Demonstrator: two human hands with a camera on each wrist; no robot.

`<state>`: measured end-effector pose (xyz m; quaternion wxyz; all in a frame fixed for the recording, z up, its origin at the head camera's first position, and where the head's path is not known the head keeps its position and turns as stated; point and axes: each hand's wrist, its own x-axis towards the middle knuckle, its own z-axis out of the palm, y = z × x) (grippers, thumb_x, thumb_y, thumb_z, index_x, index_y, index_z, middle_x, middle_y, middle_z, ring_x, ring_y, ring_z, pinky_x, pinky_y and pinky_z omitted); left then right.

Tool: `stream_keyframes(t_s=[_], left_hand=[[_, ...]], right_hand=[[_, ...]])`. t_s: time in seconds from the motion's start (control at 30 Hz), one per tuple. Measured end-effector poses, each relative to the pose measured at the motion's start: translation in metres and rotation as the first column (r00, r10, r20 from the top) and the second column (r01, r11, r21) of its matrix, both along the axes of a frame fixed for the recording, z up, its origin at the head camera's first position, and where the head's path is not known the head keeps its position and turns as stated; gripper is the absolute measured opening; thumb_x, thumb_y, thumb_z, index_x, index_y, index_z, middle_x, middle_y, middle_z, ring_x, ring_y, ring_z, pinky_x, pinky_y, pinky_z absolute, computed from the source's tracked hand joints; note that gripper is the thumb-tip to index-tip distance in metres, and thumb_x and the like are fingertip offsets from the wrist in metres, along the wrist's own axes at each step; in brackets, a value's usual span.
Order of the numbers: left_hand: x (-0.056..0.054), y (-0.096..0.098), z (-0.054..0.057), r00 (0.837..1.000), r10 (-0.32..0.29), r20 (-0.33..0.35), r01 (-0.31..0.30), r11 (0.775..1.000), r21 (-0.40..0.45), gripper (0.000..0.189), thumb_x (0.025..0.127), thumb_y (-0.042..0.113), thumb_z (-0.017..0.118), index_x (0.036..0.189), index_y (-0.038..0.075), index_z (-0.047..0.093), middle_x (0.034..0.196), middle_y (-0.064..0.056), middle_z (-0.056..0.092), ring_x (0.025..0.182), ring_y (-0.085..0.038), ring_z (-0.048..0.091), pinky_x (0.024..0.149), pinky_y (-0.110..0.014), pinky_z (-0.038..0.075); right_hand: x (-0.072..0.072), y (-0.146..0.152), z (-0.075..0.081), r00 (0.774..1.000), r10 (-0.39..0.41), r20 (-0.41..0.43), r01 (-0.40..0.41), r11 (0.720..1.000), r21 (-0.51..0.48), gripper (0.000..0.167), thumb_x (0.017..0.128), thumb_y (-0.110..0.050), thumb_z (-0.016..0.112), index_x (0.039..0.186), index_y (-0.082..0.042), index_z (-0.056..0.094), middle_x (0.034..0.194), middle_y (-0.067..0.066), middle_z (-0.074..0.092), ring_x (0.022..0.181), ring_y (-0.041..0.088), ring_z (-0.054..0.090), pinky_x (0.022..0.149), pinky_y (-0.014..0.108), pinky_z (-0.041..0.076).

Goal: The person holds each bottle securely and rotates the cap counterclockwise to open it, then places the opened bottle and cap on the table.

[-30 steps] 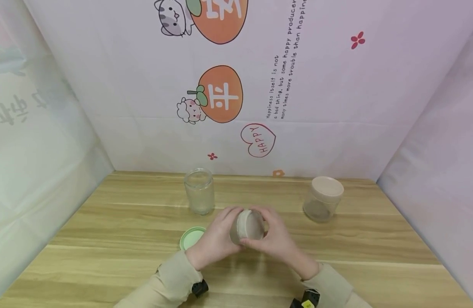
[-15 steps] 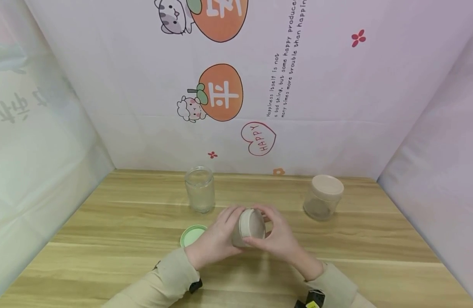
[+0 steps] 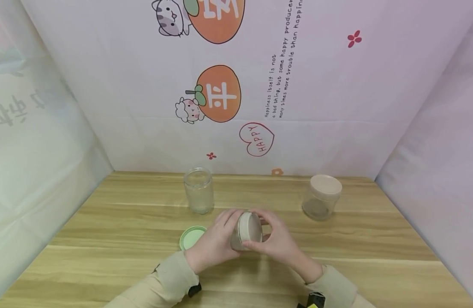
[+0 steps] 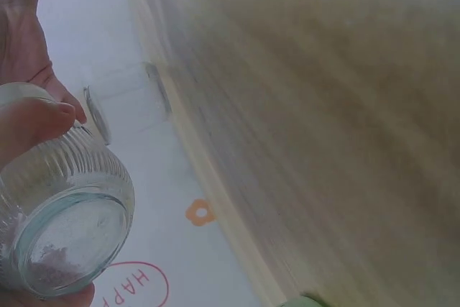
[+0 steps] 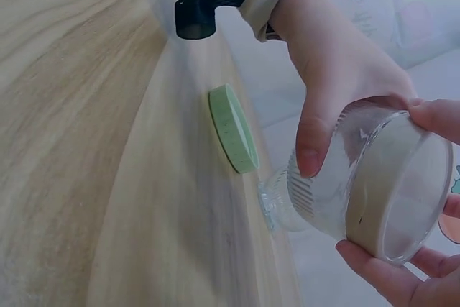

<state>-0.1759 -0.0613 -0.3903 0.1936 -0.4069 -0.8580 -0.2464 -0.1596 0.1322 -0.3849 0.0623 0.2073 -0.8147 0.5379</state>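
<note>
A ribbed clear glass jar (image 4: 79, 228) is held tilted above the table, its whitish lid (image 3: 250, 226) facing right. My left hand (image 3: 215, 244) grips the glass body, with the thumb (image 5: 316, 141) lying across the ribs in the right wrist view. The fingers and thumb of my right hand (image 3: 279, 243) grip the lid's rim. In the right wrist view the lid (image 5: 399, 192) sits on the jar's mouth. Something small and whitish shows near the jar's base in the left wrist view, too unclear to name. Beside my left wrist lies a green lid (image 3: 192, 237).
An uncovered clear glass jar (image 3: 199, 194) stands behind my left hand. At the back right is another clear jar (image 3: 322, 199) with a pale lid. A printed cloth (image 3: 309, 141) rises behind the wooden table (image 3: 117, 239), and cloth hangs on both sides.
The held jar has tipped and turned slightly between my hands, and the right hand's grip on the lid has shifted a little. The other jars and the green lid have stayed put.
</note>
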Motion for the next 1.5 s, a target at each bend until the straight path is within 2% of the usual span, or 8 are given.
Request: stream_keyframes(t_s=[0.23,0.47,0.7,0.87,1.0,1.23,1.3,1.5], left_hand=[[-0.001,0.0,-0.004,1.0,0.002,0.008,-0.002,1.0,0.008,0.094,0.047,0.021,0.09,0.128,0.003,0.047,0.121,-0.008,0.058,0.111,-0.023,0.055,0.095,-0.039,0.05],[-0.002,-0.003,-0.011,0.975,-0.055,0.214,0.047,0.998,0.043,0.088,0.051,0.023,0.089,0.129,0.013,0.049,0.117,0.002,0.061,0.103,-0.013,0.058,0.089,-0.032,0.052],[-0.003,-0.004,-0.005,0.977,-0.052,0.207,0.045,0.998,0.038,0.088,0.052,0.023,0.089,0.13,0.011,0.049,0.117,0.0,0.061,0.103,-0.014,0.058,0.089,-0.032,0.052],[-0.003,-0.008,-0.003,0.973,-0.063,0.223,0.056,0.998,0.04,0.09,0.053,0.023,0.089,0.131,0.011,0.048,0.122,-0.001,0.06,0.106,-0.015,0.057,0.091,-0.033,0.051],[-0.004,-0.01,0.0,0.972,-0.083,0.219,0.07,0.995,0.066,0.089,0.052,0.022,0.088,0.13,0.012,0.049,0.123,0.001,0.059,0.109,-0.014,0.056,0.093,-0.034,0.05],[-0.005,-0.011,0.001,0.971,-0.102,0.216,0.083,0.992,0.093,0.089,0.052,0.023,0.089,0.131,0.013,0.048,0.128,0.002,0.057,0.113,-0.014,0.054,0.093,-0.034,0.05],[-0.004,-0.012,0.001,0.969,-0.099,0.225,0.079,0.992,0.094,0.091,0.052,0.023,0.089,0.133,0.013,0.048,0.129,0.002,0.056,0.114,-0.015,0.054,0.094,-0.034,0.05],[-0.004,-0.013,0.004,0.96,-0.115,0.256,0.086,0.989,0.121,0.096,0.053,0.02,0.089,0.138,0.013,0.044,0.132,-0.001,0.055,0.114,-0.017,0.055,0.094,-0.035,0.05]], right_hand=[[0.002,0.004,-0.007,0.999,0.033,-0.01,-0.033,0.999,0.013,0.072,0.065,-0.013,0.086,0.129,-0.007,0.053,0.122,0.016,0.054,0.105,0.038,0.053,0.064,0.025,0.057],[0.004,0.007,-0.01,0.983,0.122,-0.135,-0.104,0.986,0.133,0.073,0.062,-0.018,0.088,0.127,-0.008,0.056,0.121,0.013,0.055,0.11,0.034,0.053,0.075,0.026,0.057],[0.003,0.007,-0.005,0.983,0.152,-0.108,-0.141,0.985,0.099,0.074,0.063,-0.014,0.087,0.129,-0.008,0.054,0.125,0.014,0.051,0.113,0.037,0.051,0.076,0.028,0.057],[0.003,0.007,-0.004,0.972,0.174,-0.159,-0.151,0.978,0.145,0.077,0.061,-0.013,0.088,0.13,-0.01,0.053,0.124,0.011,0.05,0.113,0.034,0.051,0.077,0.026,0.056],[-0.001,0.009,-0.003,0.932,0.214,-0.291,-0.154,0.965,0.215,0.077,0.061,-0.017,0.089,0.13,-0.011,0.053,0.125,0.011,0.051,0.111,0.031,0.054,0.08,0.03,0.057],[-0.008,0.013,0.0,0.795,0.316,-0.518,-0.159,0.932,0.326,0.08,0.06,-0.021,0.089,0.13,-0.009,0.053,0.126,0.016,0.053,0.111,0.031,0.056,0.088,0.04,0.054],[-0.008,0.015,0.002,0.77,0.329,-0.546,-0.139,0.922,0.361,0.081,0.059,-0.024,0.089,0.13,-0.011,0.053,0.129,0.015,0.053,0.114,0.03,0.055,0.092,0.041,0.052],[-0.012,0.018,0.006,0.727,0.378,-0.574,-0.095,0.882,0.462,0.084,0.059,-0.028,0.088,0.133,-0.016,0.052,0.137,0.013,0.049,0.119,0.028,0.051,0.093,0.043,0.051]])
